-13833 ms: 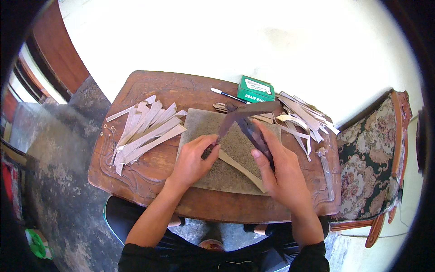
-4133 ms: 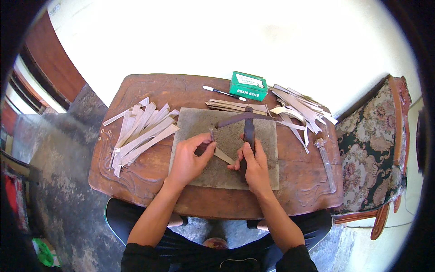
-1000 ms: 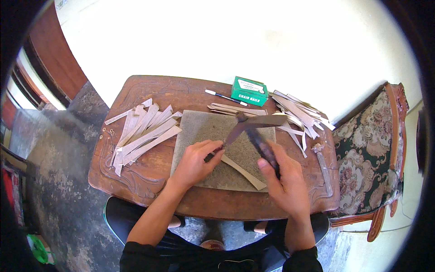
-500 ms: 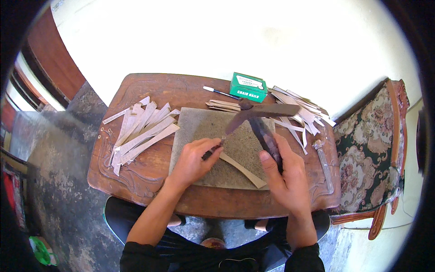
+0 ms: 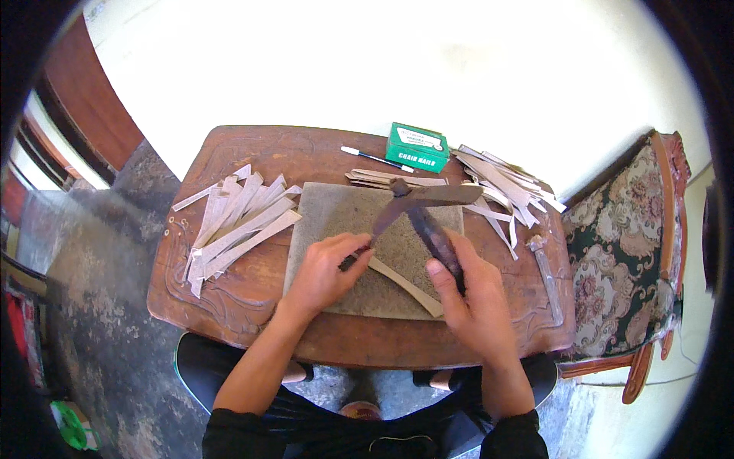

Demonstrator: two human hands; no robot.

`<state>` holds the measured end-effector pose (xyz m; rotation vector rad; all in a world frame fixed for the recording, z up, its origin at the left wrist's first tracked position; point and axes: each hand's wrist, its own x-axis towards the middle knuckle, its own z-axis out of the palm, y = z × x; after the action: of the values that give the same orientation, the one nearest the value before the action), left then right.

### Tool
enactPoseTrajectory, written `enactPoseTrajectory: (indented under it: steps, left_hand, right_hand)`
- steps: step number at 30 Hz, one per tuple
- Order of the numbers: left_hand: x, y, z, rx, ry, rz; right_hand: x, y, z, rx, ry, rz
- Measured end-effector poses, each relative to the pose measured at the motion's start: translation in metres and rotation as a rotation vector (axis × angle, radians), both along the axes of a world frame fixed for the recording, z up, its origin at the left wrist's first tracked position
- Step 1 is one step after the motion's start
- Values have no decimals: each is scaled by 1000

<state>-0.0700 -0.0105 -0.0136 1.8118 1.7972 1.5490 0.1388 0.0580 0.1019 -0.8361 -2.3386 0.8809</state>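
Observation:
My right hand (image 5: 475, 298) is closed around the dark handle of a hammer (image 5: 436, 197) with a long, curved, rusty head. The left tip of that head reaches the fingertips of my left hand (image 5: 329, 268), which pinch a short dark tool (image 5: 349, 262) mostly hidden by the fingers. Both hands are over a grey stone slab (image 5: 321, 210) on the table. A tan, slightly curved strip (image 5: 409, 288) lies across the slab, its far end beside my left fingertips. Whether the pinched tool touches the strip cannot be made out.
The carved wooden table (image 5: 252, 141) holds a pile of pale strips (image 5: 245, 222) at left and another pile (image 5: 505, 180) at right. Behind the slab are a green box (image 5: 417, 148), a pen (image 5: 375, 158) and several strips. A worn metal tool (image 5: 545, 279) lies near the floral chair (image 5: 612, 283).
The hammer and my right hand have moved left and slightly down, bringing the head's tip to my left fingertips. My left hand has barely shifted.

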Motion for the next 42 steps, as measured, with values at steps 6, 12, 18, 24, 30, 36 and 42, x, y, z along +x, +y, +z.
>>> enactPoseTrajectory:
  steps: [6, 12, 18, 24, 30, 36, 42]
  left_hand:
    - [1, -2, 2, -39, -27, 12]
    - [0, -1, 0, -28, -76, 36]
    - [-7, 1, -2, -195, -311, 22]
    - [-11, 5, -19, -141, -585, -25]
    - [-7, 4, -13, -142, -516, -56]
    - [-5, 3, -9, -171, -414, -27]
    - [-4, 3, -8, -166, -387, -35]
  right_hand:
    - [0, 0, 0, -36, -2, 6]
    - [-5, 6, -22, -581, 255, -73]
    - [-29, 10, -94, -829, 550, -91]
    - [-30, 11, -112, -834, 554, -116]
    - [-32, 9, -108, -800, 533, -121]
    - [-32, 9, -107, -805, 538, -126]
    - [-32, 9, -109, -828, 555, -130]
